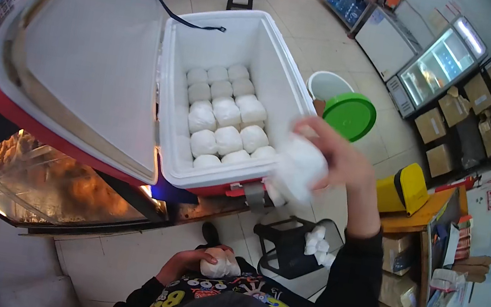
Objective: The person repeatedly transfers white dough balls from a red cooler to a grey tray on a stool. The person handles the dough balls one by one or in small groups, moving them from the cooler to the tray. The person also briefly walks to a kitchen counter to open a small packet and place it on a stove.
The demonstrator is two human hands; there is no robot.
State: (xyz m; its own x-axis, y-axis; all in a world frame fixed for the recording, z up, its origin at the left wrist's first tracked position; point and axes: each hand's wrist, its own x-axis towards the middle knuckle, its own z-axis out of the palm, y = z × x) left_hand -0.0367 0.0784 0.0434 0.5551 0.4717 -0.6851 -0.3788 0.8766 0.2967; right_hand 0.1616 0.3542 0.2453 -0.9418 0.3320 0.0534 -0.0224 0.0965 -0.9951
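My right hand (346, 161) grips a white plastic-wrapped bundle (298, 168), blurred, by the front right corner of an open cooler box (286, 71). Inside the box, several rounded white bundles (227, 139) sit in rows; those at the front look stacked higher than those at the back. Against my belly, my left hand (187, 259) holds a similar white bundle or pair of bundles (219, 264); which of the two I cannot tell. The hinged lid (96, 36) stands raised on the left, and a dark strap (184, 20) hangs from it over the box's rim.
A lit glass display case (59, 187) is under the lid. Below the box, a black stool (285, 240) has crumpled white plastic (317, 245) on it. A white bucket (329, 85) with a green lid (350, 116) stands beyond. Wooden shelves (421, 284) and a yellow container (404, 189) are at right.
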